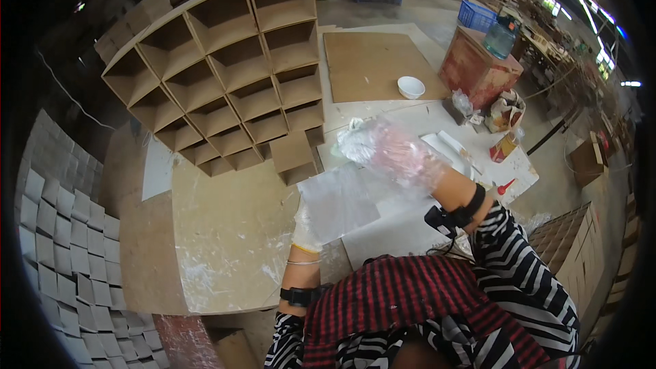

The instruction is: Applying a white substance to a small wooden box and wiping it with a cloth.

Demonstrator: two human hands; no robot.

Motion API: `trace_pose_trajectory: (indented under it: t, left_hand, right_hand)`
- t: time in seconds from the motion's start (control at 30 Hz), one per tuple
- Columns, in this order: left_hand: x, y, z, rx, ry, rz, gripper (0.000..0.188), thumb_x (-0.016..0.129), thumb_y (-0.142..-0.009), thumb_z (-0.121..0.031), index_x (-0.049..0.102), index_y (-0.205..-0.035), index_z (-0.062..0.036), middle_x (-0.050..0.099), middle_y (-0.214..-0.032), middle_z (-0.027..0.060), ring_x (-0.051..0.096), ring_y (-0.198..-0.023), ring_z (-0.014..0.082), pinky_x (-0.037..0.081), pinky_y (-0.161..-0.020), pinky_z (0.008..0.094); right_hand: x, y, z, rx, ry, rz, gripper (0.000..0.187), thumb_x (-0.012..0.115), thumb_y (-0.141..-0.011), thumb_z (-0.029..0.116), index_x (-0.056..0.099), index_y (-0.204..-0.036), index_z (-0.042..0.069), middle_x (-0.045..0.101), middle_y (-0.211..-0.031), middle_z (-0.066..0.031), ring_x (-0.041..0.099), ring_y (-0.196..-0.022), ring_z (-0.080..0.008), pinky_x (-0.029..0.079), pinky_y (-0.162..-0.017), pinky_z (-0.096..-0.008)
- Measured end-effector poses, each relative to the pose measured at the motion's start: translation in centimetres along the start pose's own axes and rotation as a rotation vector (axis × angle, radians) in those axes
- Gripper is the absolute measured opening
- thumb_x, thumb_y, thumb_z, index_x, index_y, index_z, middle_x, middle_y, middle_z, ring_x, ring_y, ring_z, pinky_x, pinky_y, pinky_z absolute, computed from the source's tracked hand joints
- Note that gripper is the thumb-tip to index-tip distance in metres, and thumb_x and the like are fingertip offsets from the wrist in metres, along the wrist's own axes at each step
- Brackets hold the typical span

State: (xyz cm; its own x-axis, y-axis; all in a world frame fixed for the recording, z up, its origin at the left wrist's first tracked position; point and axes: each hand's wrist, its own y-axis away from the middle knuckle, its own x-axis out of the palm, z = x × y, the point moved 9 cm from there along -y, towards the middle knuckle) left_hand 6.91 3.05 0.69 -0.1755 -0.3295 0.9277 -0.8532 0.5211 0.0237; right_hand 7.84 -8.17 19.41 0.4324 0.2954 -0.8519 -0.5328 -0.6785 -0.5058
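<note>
My left hand (pixel 307 227), in a white glove with a yellow cuff, is closed on the left edge of a pale grey rectangular sheet (pixel 345 199). My right hand (pixel 400 155) is wrapped in loose clear plastic (pixel 418 138) and reaches over the table beyond that sheet. At its far end is a crumpled whitish clump (pixel 354 140); the fingers are hidden and blurred by the plastic. A small brown cardboard box (pixel 292 153) stands just beyond my left hand, against a large brown compartment rack (pixel 236 68).
A white bowl (pixel 411 87) sits on a brown board (pixel 372 61) at the far side. To the right lie a red-tipped nozzle (pixel 506 186) and a yellow-red container (pixel 504 147). A water jug (pixel 502 37) tops a red box (pixel 475 68). Stacked white boxes (pixel 65 232) line the left.
</note>
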Motion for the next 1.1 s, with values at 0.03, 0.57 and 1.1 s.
trace_pose_trajectory:
  t: [0.03,0.57,1.1]
  left_hand:
    - [-0.6,0.1,-0.3,0.006,0.004,-0.004,0.052,0.047,-0.097,-0.042,0.048,-0.134,-0.0049,0.056,-0.129,0.0122,0.054,-0.118,0.0285,0.041,-0.104,0.0412]
    - [-1.7,-0.7,1.9,-0.176,-0.062,0.055,0.053,0.047,-0.098,-0.046,0.052,-0.130,-0.0038,0.058,-0.125,0.0094,0.056,-0.113,0.0238,0.046,-0.098,0.0385]
    - [-1.9,0.5,1.8,-0.122,-0.425,-0.211,0.051,0.045,-0.100,-0.043,0.052,-0.132,-0.0034,0.061,-0.116,0.0039,0.059,-0.103,0.0135,0.049,-0.090,0.0295]
  right_hand:
    - [-0.8,-0.4,0.8,0.056,-0.293,0.077,0.016,0.057,-0.087,0.012,0.065,-0.100,0.006,0.066,-0.092,-0.0098,0.064,-0.090,-0.0254,0.052,-0.081,-0.0357]
    - [1.3,-0.1,5.1,-0.122,-0.238,0.091,0.021,0.057,-0.084,0.015,0.062,-0.104,0.012,0.064,-0.095,-0.0065,0.064,-0.092,-0.0240,0.054,-0.072,-0.0362]
    - [2.0,-4.2,1.4,0.103,-0.206,0.193,0.026,0.056,-0.088,0.018,0.065,-0.112,0.013,0.067,-0.105,-0.0116,0.064,-0.097,-0.0268,0.051,-0.085,-0.0394]
